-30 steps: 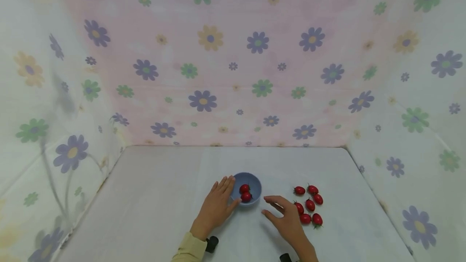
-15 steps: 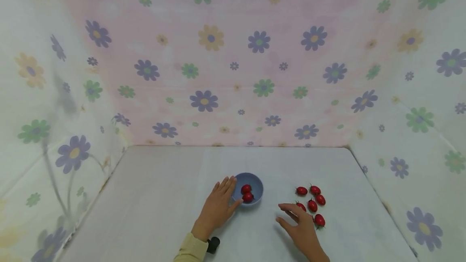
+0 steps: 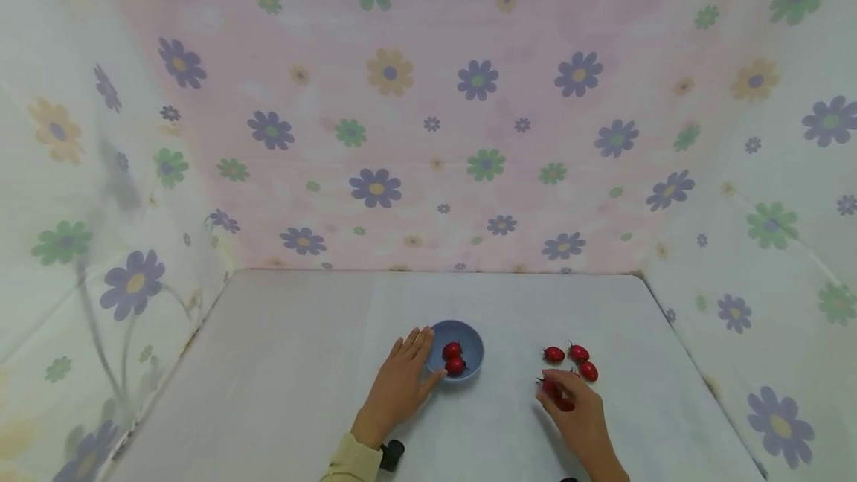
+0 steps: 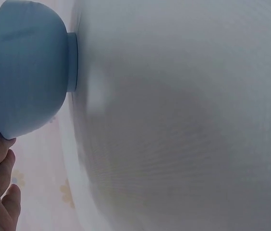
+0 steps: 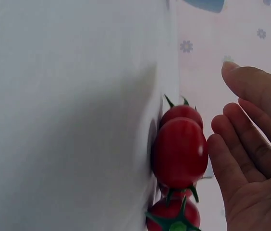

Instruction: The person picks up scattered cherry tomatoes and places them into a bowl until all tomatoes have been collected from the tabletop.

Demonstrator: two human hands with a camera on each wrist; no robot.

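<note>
Two red cherry tomatoes (image 3: 454, 367) lie in a blue bowl (image 3: 472, 346) on the white table. My left hand (image 3: 395, 387) rests against the bowl's left side, its fingers fairly straight; in the left wrist view, fingertips touch the rim of the bowl (image 4: 30, 72). To the right, my right hand (image 3: 579, 413) reaches down over several loose cherry tomatoes, with a cherry tomato (image 3: 550, 387) between thumb and fingers. From the right wrist, the thumb and fingers stand spread beside a cherry tomato (image 5: 179, 153) without visibly gripping it. The hand hides some tomatoes.
Beyond the right hand lie more loose cherry tomatoes (image 3: 579, 353). White cloth covers the table (image 3: 301, 363). A flower-printed curtain (image 3: 428, 95) closes off the back and both sides.
My right hand has moved right, away from the bowl, and lowered over the loose tomatoes. My left hand has stayed on the bowl.
</note>
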